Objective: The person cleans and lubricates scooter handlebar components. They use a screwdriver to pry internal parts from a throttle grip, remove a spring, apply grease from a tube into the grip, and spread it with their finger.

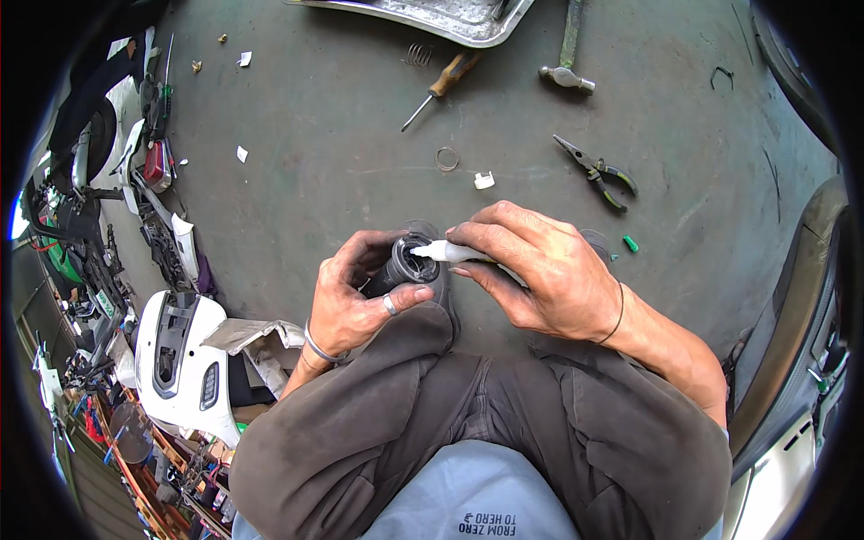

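My left hand is wrapped round a black hollow cylindrical part, its ringed open end facing up toward me. Between the fingers and thumb of my right hand is a white squeeze tube with a tapered nozzle. The nozzle tip points left and sits at the mouth of the cylinder; white stuff shows there, though I cannot tell how much lies inside. My right hand covers most of the tube's body. A small green cap lies on the floor to the right of that hand.
Ahead on the floor lie pliers, a hammer, a screwdriver, a coil spring, a metal ring and a white scrap. A metal tray is beyond. White bodywork stands left, a dark seat right.
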A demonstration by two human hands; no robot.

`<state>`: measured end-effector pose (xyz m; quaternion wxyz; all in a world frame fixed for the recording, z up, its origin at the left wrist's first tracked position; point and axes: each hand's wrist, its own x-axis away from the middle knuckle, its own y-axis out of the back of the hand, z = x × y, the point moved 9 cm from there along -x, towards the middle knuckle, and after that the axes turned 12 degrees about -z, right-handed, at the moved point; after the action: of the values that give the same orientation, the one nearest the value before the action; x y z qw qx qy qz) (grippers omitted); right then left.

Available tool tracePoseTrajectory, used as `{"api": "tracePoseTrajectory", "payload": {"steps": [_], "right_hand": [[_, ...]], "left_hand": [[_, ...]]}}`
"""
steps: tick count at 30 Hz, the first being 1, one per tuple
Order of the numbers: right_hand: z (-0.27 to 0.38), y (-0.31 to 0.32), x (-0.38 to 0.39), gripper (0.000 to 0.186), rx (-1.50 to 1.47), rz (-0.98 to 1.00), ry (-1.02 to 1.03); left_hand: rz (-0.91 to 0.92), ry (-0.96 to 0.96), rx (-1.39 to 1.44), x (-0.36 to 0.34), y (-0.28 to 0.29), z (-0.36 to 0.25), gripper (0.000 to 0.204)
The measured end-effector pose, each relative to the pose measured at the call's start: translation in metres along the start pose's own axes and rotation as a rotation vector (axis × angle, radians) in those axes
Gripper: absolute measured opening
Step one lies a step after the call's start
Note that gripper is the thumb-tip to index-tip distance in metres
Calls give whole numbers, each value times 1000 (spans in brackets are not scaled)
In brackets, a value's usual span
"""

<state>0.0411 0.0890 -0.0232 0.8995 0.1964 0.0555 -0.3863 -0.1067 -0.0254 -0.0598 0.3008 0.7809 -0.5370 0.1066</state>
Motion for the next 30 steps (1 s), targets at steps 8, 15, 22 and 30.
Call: {"api": "tracePoseTrajectory", "payload": {"steps": [8, 15, 22, 30], "right_hand": [[3, 0, -1, 31, 7, 41, 22], [4, -2, -2, 30, -22, 26, 24], [5, 6, -6, 31, -58, 31, -47], [-8, 25, -10, 28, -120, -75, -180]], "left_hand": [[8, 17, -6, 1, 1, 1, 60], [10, 14, 60, 1, -3, 2, 59], [-3, 18, 148, 2, -4, 4, 58], [137, 211, 391, 5, -9, 10, 55]]}}
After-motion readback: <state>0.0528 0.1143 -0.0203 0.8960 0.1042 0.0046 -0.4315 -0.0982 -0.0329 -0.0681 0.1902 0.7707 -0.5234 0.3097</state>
